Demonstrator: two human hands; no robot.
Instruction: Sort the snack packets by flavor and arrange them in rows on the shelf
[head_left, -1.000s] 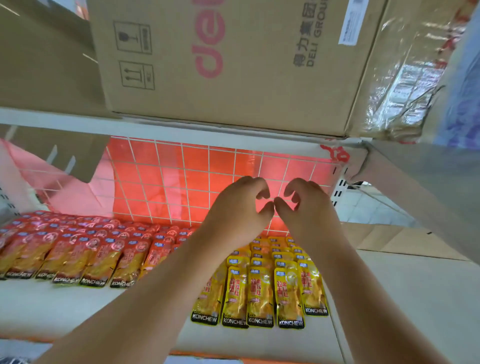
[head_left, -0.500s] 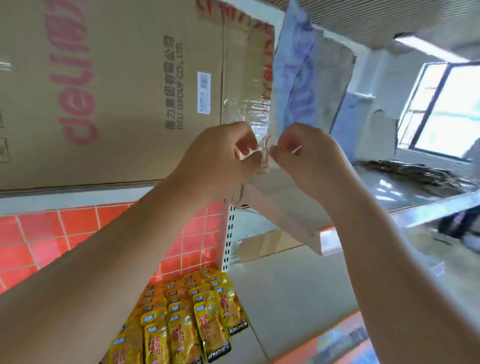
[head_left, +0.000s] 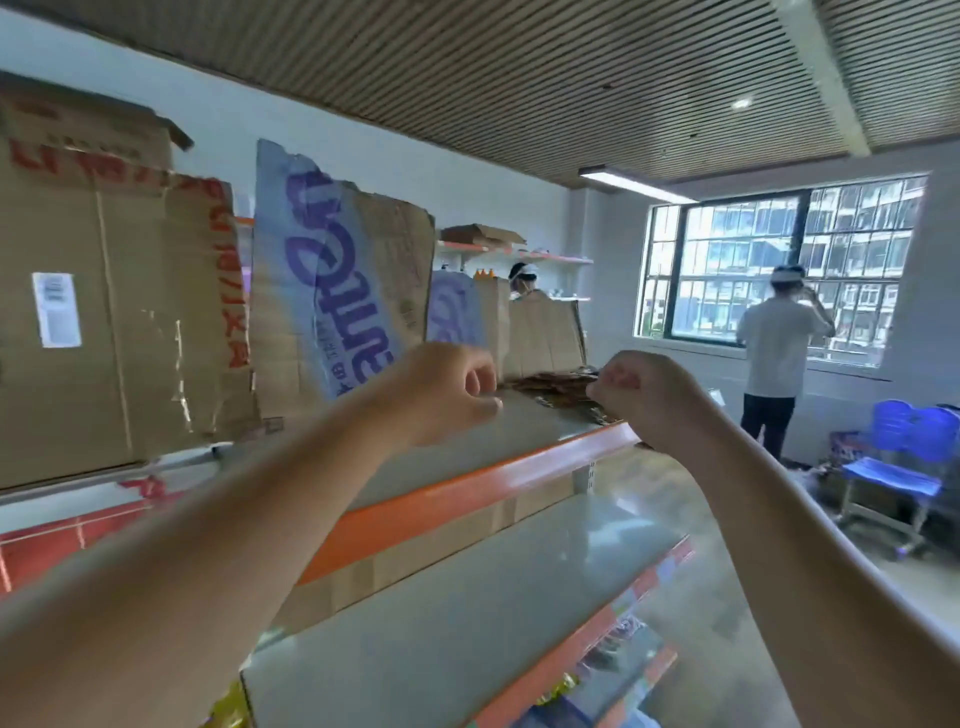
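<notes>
Up high by the orange-edged shelf (head_left: 467, 488): left hand (head_left: 447, 395) clenched, right hand (head_left: 644, 397) clenched too, with nothing to see inside either. Hands apart, with a brown heap (head_left: 556, 387) on the shelf between them, too blurry to tell what. Way down at the bottom edge, a peek of yellow snack packets (head_left: 228, 711). Behind the hands, big cardboard boxes (head_left: 104, 322) standing in a row. Far off, a person (head_left: 774, 353) near a blue chair (head_left: 904, 452).

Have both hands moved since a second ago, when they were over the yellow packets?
Yes. The left hand and right hand rose and went right: from below the big cardboard box to the orange-edged shelf beside the blue-printed cardboard.
</notes>
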